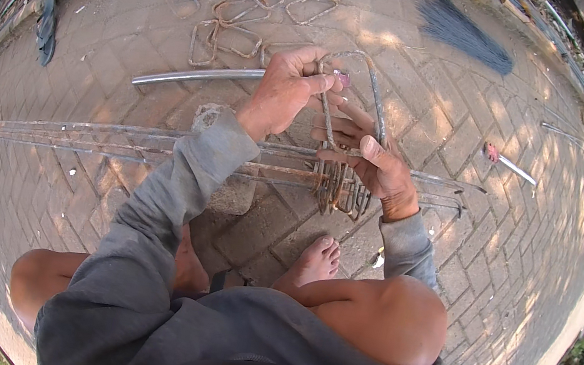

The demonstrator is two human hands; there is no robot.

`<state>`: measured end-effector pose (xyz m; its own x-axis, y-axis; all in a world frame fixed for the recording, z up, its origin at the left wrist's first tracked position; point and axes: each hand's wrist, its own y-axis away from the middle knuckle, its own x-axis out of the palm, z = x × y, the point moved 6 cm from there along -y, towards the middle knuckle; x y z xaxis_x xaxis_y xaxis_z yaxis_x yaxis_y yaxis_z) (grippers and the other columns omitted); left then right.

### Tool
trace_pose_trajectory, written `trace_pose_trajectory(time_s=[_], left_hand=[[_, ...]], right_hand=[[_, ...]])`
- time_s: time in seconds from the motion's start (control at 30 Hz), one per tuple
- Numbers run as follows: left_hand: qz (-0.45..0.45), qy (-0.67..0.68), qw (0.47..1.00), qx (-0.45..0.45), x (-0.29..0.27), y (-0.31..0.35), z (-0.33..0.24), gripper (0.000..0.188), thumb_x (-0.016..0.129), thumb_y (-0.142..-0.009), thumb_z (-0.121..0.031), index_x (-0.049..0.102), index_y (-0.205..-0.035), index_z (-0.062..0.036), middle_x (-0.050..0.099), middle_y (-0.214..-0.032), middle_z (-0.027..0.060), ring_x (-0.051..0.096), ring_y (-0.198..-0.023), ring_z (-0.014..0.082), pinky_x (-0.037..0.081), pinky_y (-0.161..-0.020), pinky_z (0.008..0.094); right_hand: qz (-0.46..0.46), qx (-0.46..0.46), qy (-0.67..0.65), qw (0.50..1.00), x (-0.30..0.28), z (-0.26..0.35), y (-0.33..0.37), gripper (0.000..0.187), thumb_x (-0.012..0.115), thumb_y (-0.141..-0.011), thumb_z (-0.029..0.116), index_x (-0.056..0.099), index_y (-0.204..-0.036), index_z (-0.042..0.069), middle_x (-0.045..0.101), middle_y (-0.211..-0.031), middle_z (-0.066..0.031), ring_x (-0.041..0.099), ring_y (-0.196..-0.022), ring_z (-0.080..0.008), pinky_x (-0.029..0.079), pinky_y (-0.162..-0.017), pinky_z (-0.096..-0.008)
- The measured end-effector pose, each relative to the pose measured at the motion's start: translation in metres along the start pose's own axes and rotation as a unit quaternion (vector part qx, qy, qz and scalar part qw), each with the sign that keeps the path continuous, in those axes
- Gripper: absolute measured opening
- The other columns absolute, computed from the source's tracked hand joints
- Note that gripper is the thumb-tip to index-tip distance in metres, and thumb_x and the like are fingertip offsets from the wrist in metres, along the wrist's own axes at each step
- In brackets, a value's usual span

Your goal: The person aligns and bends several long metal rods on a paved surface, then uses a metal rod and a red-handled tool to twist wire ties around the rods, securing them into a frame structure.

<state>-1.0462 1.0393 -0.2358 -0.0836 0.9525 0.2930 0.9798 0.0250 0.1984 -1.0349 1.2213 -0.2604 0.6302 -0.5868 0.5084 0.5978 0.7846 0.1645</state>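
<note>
A bent steel rebar stirrup (377, 96) is held up between my two hands. My left hand (280, 94) is closed on its upper left side, with thumb and fingers pinched together. Beside those fingertips shows a small pinkish thing (342, 79), too small to name. My right hand (380, 168) has the stirrup's lower right corner between its thumb and its long, loosely spread fingers. Just below, a bunch of stirrups (337, 193) sits around several long rebars (82, 129), which lie across the paving in front of my feet.
Many rusty stirrups (241, 5) lie at the back. A shiny metal pipe (193, 76) lies left of the hands. A dark bundle of thin wire (463, 31) is at the far right. A tool with a reddish head (492, 152) and sandals (46, 30) lie on the paving.
</note>
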Motion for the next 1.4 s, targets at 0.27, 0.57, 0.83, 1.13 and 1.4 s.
trace_pose_trajectory(time_s=[0.27,0.57,0.83,1.13,1.4], left_hand=[[0.109,0.111,0.978,0.141,0.055,0.042,-0.031,0.049,0.063,-0.096,-0.023,0.056,-0.133,0.0072,0.065,-0.124,0.0234,0.067,-0.116,0.0315,0.055,-0.101,0.0494],[0.427,0.036,0.901,0.066,0.098,0.071,-0.043,0.045,0.062,-0.092,-0.027,0.065,-0.118,0.0097,0.069,-0.112,0.0246,0.07,-0.107,0.0319,0.054,-0.1,0.0433],[0.415,0.033,0.905,0.085,0.105,0.077,-0.05,0.043,0.075,-0.084,-0.033,0.068,-0.106,0.003,0.071,-0.104,0.0163,0.068,-0.102,0.0232,0.053,-0.092,0.0355],[0.435,-0.028,0.892,0.123,0.122,0.068,-0.079,0.031,0.076,-0.082,-0.028,0.066,-0.095,-0.0025,0.07,-0.1,0.0133,0.067,-0.095,0.0191,0.053,-0.094,0.0361],[0.394,-0.071,0.913,0.081,0.113,0.067,-0.065,0.054,0.077,-0.082,-0.035,0.063,-0.118,0.0017,0.069,-0.111,0.0181,0.069,-0.103,0.0251,0.054,-0.098,0.0415]], right_hand=[[0.115,0.034,-0.146,0.982,0.047,0.008,0.046,0.072,0.074,-0.088,0.029,0.048,-0.142,-0.011,0.065,-0.123,-0.0266,0.068,-0.104,-0.0322,0.055,-0.093,-0.0461],[0.144,0.0,-0.214,0.966,0.097,0.016,0.059,0.1,0.082,-0.07,0.044,0.046,-0.143,-0.014,0.063,-0.125,-0.0267,0.064,-0.114,-0.0372,0.051,-0.1,-0.046],[0.046,0.018,-0.004,0.999,0.077,0.02,0.058,0.064,0.075,-0.078,0.016,0.055,-0.133,-0.01,0.067,-0.12,-0.0227,0.069,-0.102,-0.0293,0.055,-0.089,-0.0403],[0.03,-0.046,-0.03,0.998,0.085,0.051,0.058,0.073,0.075,-0.073,0.024,0.054,-0.131,-0.016,0.068,-0.114,-0.0303,0.069,-0.109,-0.0405,0.056,-0.098,-0.0488],[0.079,-0.07,-0.001,0.994,0.087,0.047,0.063,0.053,0.067,-0.092,0.03,0.062,-0.126,-0.011,0.071,-0.111,-0.019,0.067,-0.107,-0.0259,0.053,-0.096,-0.0376]])
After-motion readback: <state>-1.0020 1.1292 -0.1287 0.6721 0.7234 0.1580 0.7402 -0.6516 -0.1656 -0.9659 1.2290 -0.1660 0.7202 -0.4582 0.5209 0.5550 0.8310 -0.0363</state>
